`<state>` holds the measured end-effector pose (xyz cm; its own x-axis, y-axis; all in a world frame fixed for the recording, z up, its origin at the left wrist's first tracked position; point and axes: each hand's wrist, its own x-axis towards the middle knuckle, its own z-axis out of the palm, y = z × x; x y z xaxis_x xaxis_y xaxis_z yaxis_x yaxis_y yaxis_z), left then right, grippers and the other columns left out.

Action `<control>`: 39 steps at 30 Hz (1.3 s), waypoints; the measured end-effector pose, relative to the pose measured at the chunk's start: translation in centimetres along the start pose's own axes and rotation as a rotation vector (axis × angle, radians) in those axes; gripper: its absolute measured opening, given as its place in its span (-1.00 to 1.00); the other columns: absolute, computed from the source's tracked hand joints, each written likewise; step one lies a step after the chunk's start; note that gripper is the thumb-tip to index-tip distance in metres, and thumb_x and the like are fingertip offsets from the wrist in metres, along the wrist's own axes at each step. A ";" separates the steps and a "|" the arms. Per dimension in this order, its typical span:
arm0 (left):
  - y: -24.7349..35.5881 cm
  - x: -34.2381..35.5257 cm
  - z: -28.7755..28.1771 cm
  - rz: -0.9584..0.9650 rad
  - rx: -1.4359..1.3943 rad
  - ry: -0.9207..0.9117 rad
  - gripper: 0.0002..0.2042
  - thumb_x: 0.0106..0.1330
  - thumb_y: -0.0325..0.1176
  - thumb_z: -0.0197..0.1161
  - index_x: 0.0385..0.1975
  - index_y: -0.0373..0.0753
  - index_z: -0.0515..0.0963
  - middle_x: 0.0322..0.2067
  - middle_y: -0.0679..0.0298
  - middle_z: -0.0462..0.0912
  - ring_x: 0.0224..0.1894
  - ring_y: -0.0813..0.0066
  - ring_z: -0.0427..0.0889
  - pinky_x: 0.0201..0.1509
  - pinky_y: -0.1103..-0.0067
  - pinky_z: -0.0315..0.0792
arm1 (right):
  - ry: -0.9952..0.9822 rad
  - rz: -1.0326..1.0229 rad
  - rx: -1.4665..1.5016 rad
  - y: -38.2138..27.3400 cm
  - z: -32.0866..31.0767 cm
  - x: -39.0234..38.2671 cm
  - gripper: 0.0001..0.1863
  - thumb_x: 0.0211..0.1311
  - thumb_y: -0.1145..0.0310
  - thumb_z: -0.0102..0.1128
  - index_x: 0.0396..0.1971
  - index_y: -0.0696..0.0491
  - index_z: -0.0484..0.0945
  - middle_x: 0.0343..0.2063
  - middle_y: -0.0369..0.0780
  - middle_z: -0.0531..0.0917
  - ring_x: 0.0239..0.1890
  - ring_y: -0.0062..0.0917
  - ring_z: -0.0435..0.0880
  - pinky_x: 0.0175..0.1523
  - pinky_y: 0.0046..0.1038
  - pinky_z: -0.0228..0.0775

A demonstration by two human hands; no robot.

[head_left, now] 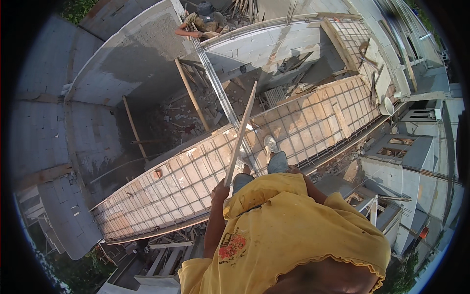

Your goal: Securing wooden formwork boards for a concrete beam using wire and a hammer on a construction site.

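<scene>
A long narrow wooden plank slants up and away in front of me, over the steel bar grid. My left hand is wrapped round its near end, at my left side. On the right, my right hand is by my thigh, mostly hidden behind my yellow shirt, so its fingers do not show clearly. My feet in pale shoes stand on the grid of tied steel bars, which lies over wooden formwork boards.
Beyond the formwork's far edge lies a deep room with rubble and wooden props. Another person leans at the far wall top. A pale bucket stands at the right edge. Lower roofs and walls drop away behind me.
</scene>
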<state>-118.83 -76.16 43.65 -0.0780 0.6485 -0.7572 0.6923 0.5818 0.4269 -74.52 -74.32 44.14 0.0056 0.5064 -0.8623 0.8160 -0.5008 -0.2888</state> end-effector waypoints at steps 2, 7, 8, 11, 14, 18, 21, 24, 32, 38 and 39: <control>-1.6 0.4 1.0 0.022 -0.042 0.044 -0.54 0.11 -0.31 0.15 0.10 -0.09 0.44 -0.09 -0.08 0.61 0.01 -0.09 0.55 0.11 0.17 0.40 | -0.016 -0.016 -0.023 -0.2 -0.2 -0.3 -0.27 0.17 -0.11 0.18 0.18 0.13 0.38 -0.14 0.02 0.61 -0.05 -0.25 0.61 0.01 -0.28 0.43; -0.1 -0.1 1.0 0.041 -0.091 0.080 -0.62 0.11 -0.36 0.15 -0.01 -0.18 0.48 -0.16 -0.12 0.61 -0.03 -0.17 0.55 0.06 0.16 0.42 | -0.041 -0.048 -0.078 -0.7 -0.7 0.3 -0.28 0.17 -0.11 0.19 0.18 0.13 0.38 -0.14 0.01 0.61 -0.05 -0.25 0.61 0.01 -0.28 0.43; -0.7 0.2 1.4 0.085 -0.110 0.107 -0.62 0.10 -0.37 0.09 -0.03 -0.23 0.49 -0.18 -0.15 0.61 -0.04 -0.17 0.55 0.05 0.16 0.41 | -0.050 -0.060 -0.092 -1.0 -0.8 0.5 -0.28 0.17 -0.11 0.19 0.18 0.13 0.38 -0.14 0.01 0.61 -0.05 -0.25 0.61 0.01 -0.28 0.43; -0.2 0.3 1.3 0.049 -0.080 0.089 -0.61 0.09 -0.38 0.06 -0.02 -0.24 0.48 -0.19 -0.16 0.61 -0.06 -0.18 0.55 0.05 0.15 0.41 | -0.069 -0.081 -0.134 -1.1 -1.2 0.8 -0.28 0.17 -0.10 0.19 0.18 0.13 0.38 -0.14 0.01 0.61 -0.05 -0.25 0.61 0.00 -0.28 0.43; -1.2 0.8 2.2 0.029 -0.124 0.098 -0.60 0.08 -0.38 0.04 -0.02 -0.23 0.49 -0.19 -0.17 0.61 -0.06 -0.19 0.55 0.07 0.16 0.41 | -0.086 -0.103 -0.179 -1.3 -2.0 0.9 -0.28 0.17 -0.10 0.19 0.17 0.13 0.38 -0.15 0.01 0.61 -0.06 -0.26 0.61 0.00 -0.28 0.43; -1.0 0.5 2.4 0.029 -0.148 0.088 -0.59 0.08 -0.39 0.06 -0.01 -0.23 0.49 -0.17 -0.17 0.61 -0.05 -0.18 0.55 0.08 0.17 0.42 | -0.076 -0.114 -0.201 -1.5 -2.6 1.0 -0.29 0.18 -0.09 0.19 0.17 0.13 0.38 -0.15 0.01 0.61 -0.06 -0.26 0.61 0.00 -0.29 0.43; -0.6 0.4 2.3 0.020 -0.149 0.089 -0.59 0.08 -0.39 0.07 0.00 -0.22 0.48 -0.16 -0.16 0.60 -0.04 -0.17 0.55 0.09 0.18 0.42 | -0.061 -0.120 -0.202 -1.7 -2.7 1.1 -0.29 0.18 -0.09 0.19 0.17 0.13 0.38 -0.15 0.01 0.61 -0.06 -0.26 0.61 0.00 -0.29 0.43; -1.0 0.5 2.3 0.015 -0.164 0.083 -0.59 0.08 -0.38 0.08 0.00 -0.20 0.48 -0.15 -0.15 0.60 -0.03 -0.16 0.55 0.10 0.18 0.42 | -0.048 -0.130 -0.205 -2.1 -2.9 1.1 -0.29 0.18 -0.08 0.19 0.17 0.13 0.38 -0.16 0.00 0.61 -0.06 -0.27 0.61 0.00 -0.29 0.43; -1.7 1.3 2.8 -0.010 -0.135 0.075 -0.61 0.12 -0.33 0.13 0.01 -0.15 0.48 -0.13 -0.10 0.61 0.00 -0.13 0.55 0.13 0.17 0.39 | -0.014 -0.156 -0.218 -3.0 -3.8 1.5 -0.30 0.18 -0.07 0.20 0.17 0.13 0.39 -0.16 0.00 0.62 -0.07 -0.27 0.62 -0.01 -0.30 0.44; -2.1 1.6 2.9 -0.009 -0.104 0.071 -0.63 0.15 -0.33 0.08 0.01 -0.13 0.49 -0.12 -0.08 0.62 0.00 -0.10 0.56 0.10 0.16 0.41 | 0.018 -0.174 -0.215 -3.6 -4.2 1.8 -0.31 0.18 -0.06 0.20 0.17 0.13 0.39 -0.17 0.00 0.62 -0.07 -0.28 0.62 -0.02 -0.30 0.44; -2.3 1.7 3.2 -0.010 -0.104 0.068 -0.63 0.15 -0.33 0.07 0.00 -0.12 0.49 -0.12 -0.06 0.62 0.00 -0.11 0.56 0.09 0.15 0.42 | 0.024 -0.178 -0.213 -3.7 -4.3 1.8 -0.31 0.18 -0.06 0.20 0.17 0.13 0.39 -0.17 0.00 0.62 -0.08 -0.28 0.62 -0.02 -0.30 0.44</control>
<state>-118.30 -77.95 39.80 -0.1359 0.6722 -0.7278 0.6135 0.6339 0.4709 -75.08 -68.56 45.45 -0.1365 0.5912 -0.7949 0.9086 -0.2450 -0.3382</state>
